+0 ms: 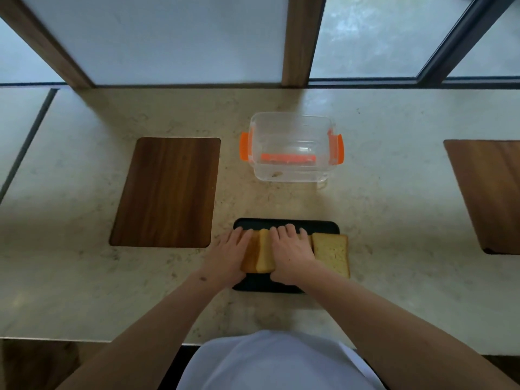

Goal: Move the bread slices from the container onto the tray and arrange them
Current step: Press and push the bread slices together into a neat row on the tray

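Observation:
A black tray (292, 224) lies near the counter's front edge. Bread slices rest on it in an overlapping row: a brown crust slice (250, 256) at the left, a pale slice (266, 253) against it, and a flat slice (331, 253) at the right that overhangs the tray's right edge. My left hand (226, 256) lies flat against the crust slice's left side. My right hand (292, 250) lies flat on the slices in the middle and hides them. Behind the tray stands the clear container (292, 147) with orange clips; I see only crumbs inside it.
A dark wooden inlay (166, 192) sits in the beige stone counter to the left of the tray. Another wooden inlay (489, 192) sits at the far right. Windows with wooden posts run along the counter's back edge.

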The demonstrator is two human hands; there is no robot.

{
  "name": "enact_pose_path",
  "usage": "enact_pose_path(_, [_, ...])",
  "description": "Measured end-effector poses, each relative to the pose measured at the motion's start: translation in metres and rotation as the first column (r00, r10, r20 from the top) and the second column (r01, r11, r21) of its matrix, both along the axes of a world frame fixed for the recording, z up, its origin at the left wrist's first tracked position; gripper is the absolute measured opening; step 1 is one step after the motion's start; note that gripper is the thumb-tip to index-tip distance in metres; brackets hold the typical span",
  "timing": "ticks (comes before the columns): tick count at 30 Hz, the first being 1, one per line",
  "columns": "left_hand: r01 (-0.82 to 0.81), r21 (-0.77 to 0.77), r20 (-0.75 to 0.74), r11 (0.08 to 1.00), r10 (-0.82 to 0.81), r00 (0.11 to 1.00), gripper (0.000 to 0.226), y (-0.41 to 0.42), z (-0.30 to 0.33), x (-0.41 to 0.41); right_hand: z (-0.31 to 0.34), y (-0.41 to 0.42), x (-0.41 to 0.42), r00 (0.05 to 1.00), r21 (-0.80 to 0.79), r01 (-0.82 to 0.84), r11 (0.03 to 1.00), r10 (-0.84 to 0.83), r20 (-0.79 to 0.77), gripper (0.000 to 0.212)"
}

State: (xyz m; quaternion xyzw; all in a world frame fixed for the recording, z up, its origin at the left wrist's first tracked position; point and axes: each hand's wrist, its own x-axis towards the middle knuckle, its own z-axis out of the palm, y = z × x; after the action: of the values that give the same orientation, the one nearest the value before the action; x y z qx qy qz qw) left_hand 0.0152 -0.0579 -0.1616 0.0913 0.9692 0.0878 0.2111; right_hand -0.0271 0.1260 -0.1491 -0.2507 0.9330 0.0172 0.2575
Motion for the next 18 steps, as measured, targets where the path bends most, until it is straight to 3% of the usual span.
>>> enact_pose_path(10, [-0.053, 0.010, 0.078, 0.999, 0.052, 0.996, 0.121, -0.009, 0.000, -0.004, -0.003, -0.003, 0.006, 0.999, -0.040, 0.025, 0.999, -0.024, 0.023, 0.118])
enact_pose_path(18, [0.024, 0.031, 0.035, 0.999, -0.025, 0.999, 0.117, -0.022, 0.006, -0.013, -0.008, -0.002, 0.007, 0.999, -0.089, 0.043, 0.995, -0.040, 0.032, 0.118])
